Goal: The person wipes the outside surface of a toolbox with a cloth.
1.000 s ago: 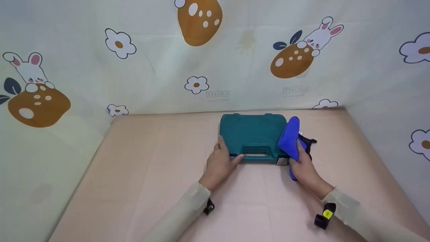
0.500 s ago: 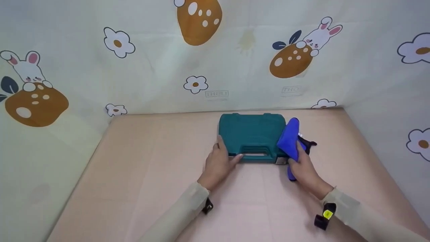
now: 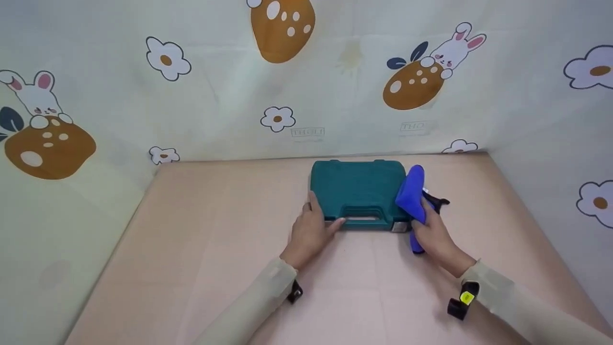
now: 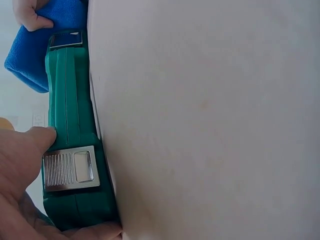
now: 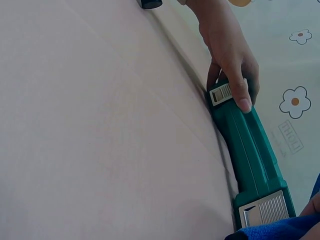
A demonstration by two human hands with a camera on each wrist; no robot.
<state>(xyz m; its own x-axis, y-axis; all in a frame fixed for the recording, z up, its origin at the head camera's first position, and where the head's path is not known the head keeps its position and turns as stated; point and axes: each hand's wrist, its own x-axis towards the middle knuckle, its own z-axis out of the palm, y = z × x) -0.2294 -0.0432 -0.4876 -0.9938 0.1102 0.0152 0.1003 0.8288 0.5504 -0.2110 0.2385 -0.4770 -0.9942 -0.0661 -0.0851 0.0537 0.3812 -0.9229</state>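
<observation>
A dark green plastic carrying case (image 3: 354,184) lies flat, its handle side toward me. My left hand (image 3: 306,235) grips its front left corner, thumb on the front edge beside the handle and fingers along the side. In the left wrist view a metal latch (image 4: 72,169) sits near that thumb. My right hand (image 3: 436,239) holds a bunched blue cloth (image 3: 410,196) against the case's right side, partly over its top. A black piece (image 3: 437,201) sticks out behind the cloth. The second latch (image 5: 265,207) is beside the cloth in the right wrist view.
The case rests on a pale pink covered table (image 3: 230,230), near its back edge. A fabric backdrop (image 3: 215,105) printed with rabbits and flowers rises behind and at both sides. Each wrist carries a black camera mount (image 3: 462,299).
The blue cloth and right hand shift only slightly at the case's right side. My left hand keeps its grip on the corner. The head view has moved a little.
</observation>
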